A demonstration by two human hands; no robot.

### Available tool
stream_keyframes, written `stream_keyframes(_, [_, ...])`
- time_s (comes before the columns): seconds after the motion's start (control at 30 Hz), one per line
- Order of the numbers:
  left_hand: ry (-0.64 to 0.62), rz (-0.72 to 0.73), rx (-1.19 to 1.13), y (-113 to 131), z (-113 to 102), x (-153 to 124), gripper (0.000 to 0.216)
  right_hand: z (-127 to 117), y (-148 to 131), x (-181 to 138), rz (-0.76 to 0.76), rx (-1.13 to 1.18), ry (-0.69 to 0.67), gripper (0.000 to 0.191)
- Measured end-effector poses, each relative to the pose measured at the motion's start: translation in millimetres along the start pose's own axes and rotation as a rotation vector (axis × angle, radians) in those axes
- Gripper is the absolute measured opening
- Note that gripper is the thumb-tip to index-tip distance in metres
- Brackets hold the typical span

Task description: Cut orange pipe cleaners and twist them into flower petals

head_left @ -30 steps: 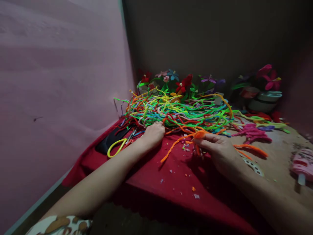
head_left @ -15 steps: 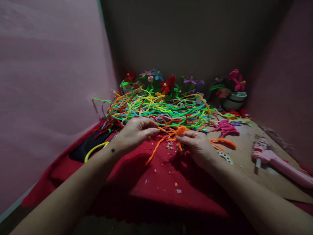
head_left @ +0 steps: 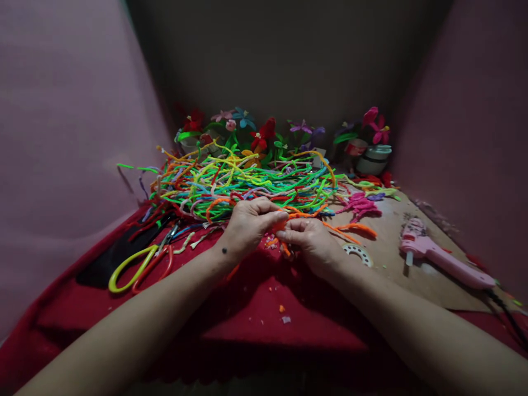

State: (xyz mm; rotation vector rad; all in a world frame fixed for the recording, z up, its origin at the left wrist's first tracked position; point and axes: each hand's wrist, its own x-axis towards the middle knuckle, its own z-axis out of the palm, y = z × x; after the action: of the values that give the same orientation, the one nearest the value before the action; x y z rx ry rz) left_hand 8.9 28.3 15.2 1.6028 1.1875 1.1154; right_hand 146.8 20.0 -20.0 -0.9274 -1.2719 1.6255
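While pink walls rise on the left (head_left: 66,137) and right (head_left: 462,137) and a dark back wall (head_left: 280,66) closes the far side, a red cloth (head_left: 247,330) covers the bench (head_left: 53,313), with a brown board (head_left: 383,280) along its right part. Over the middle of the cloth, the left hand (head_left: 253,223) and right hand (head_left: 307,239) meet, thumbs and fingers pinched on an orange pipe-cleaner piece (head_left: 280,226), before a heap of multicoloured pipe cleaners (head_left: 247,181). Scissors (head_left: 155,251) lie to the left, a pink glue gun (head_left: 445,261) on the board. The fingers hide much of the orange piece, so its shape cannot be told. The right forearm partly covers a white perforated ring (head_left: 358,254); both forearms and the glue gun's cord (head_left: 509,319) run out of view. Behind the heap, pipe-cleaner flowers (head_left: 262,137) fade into shadow, their pots partly concealed. A flat black item (head_left: 99,267) near the scissors is too dark to identify.
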Motion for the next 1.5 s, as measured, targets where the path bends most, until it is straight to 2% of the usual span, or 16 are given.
stream_keyframes(0.1, [-0.016, -0.048, -0.023, 2, -3, 0, 0.022, -1, -1, 0, 0.013, 0.079, 0.048, 0.027])
stream_keyframes(0.27, [-0.199, -0.241, 0.070, 5, -10, -2, 0.024, -2, -6, 2, -0.040, 0.200, 0.149, 0.017])
stream_keyframes(0.57, [-0.222, -0.163, -0.031, -5, -11, -3, 0.018, -6, -4, 5, -0.100, 0.128, 0.127, 0.007])
stream_keyframes(0.7, [-0.155, -0.118, -0.003, -4, -7, -6, 0.019, -6, -4, 4, -0.099, 0.083, 0.116, 0.003])
stream_keyframes(0.83, [-0.069, -0.066, 0.052, -3, -4, -7, 0.018, -3, -7, 2, -0.101, -0.015, 0.141, 0.007])
stream_keyframes(1.0, [-0.062, 0.014, 0.121, -6, -2, -6, 0.011, -2, -10, 0, -0.111, -0.182, 0.164, 0.011])
stream_keyframes(1.07, [-0.031, 0.106, 0.228, -10, -1, -7, 0.012, -2, -9, 1, -0.114, -0.222, 0.159, 0.013])
stream_keyframes(1.1, [0.013, 0.202, 0.315, -14, -1, -7, 0.012, -3, -8, 1, -0.119, -0.215, 0.157, 0.014])
stream_keyframes(1.17, [0.085, 0.508, 0.541, -21, -1, -8, 0.012, -4, -4, 3, -0.121, -0.152, 0.143, 0.016])
stream_keyframes(1.2, [0.084, 0.689, 0.662, -25, -2, -8, 0.013, -4, -2, 5, -0.114, -0.101, 0.132, 0.016])
stream_keyframes(1.27, [-0.012, 0.991, 0.850, -30, -5, -7, 0.013, -6, 3, 7, -0.083, 0.005, 0.107, 0.015])
stream_keyframes(1.33, [-0.121, 1.100, 0.895, -31, -8, -5, 0.013, -7, 5, 9, -0.053, 0.075, 0.087, 0.015])
stream_keyframes(1.4, [-0.122, 0.990, 0.770, -27, -10, -4, 0.012, -7, 4, 9, -0.064, 0.080, 0.098, 0.016])
stream_keyframes(1.43, [-0.092, 0.854, 0.653, -24, -11, -3, 0.011, -7, 2, 9, -0.087, 0.066, 0.110, 0.016])
stream_keyframes(1.5, [-0.055, 0.476, 0.376, -18, -11, -2, 0.013, -7, -1, 6, -0.153, 0.015, 0.128, 0.016])
